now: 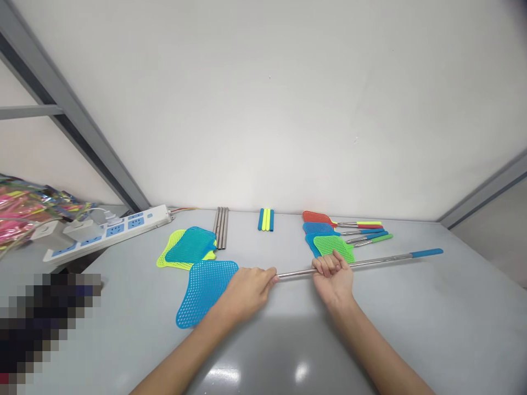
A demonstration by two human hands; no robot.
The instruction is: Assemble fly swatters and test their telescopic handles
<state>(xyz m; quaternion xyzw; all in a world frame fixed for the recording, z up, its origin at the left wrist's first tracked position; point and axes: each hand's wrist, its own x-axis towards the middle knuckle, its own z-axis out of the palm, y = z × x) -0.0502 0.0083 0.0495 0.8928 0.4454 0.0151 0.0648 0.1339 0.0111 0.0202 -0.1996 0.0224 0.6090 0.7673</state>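
A blue fly swatter [207, 289] with a perforated head lies across both my hands, its silver telescopic rod [295, 273] drawn out long and ending in a blue grip at the right. My left hand [252, 288] is closed where the head meets the rod, hiding that joint. Around the middle of the rod my right hand [334, 278] is wrapped, palm turned up. Just behind the right hand lie several swatters with short rods, a green one [334, 247] in front and a red one [319, 218] at the back.
Loose teal [191, 244] and yellow swatter heads [164, 258] overlap at the left. Several metal rods [221, 227] and blue and yellow grip sleeves [266, 219] stand in rows near the wall. A power strip [111, 233] and plastic-wrapped items [24, 211] occupy the far left.
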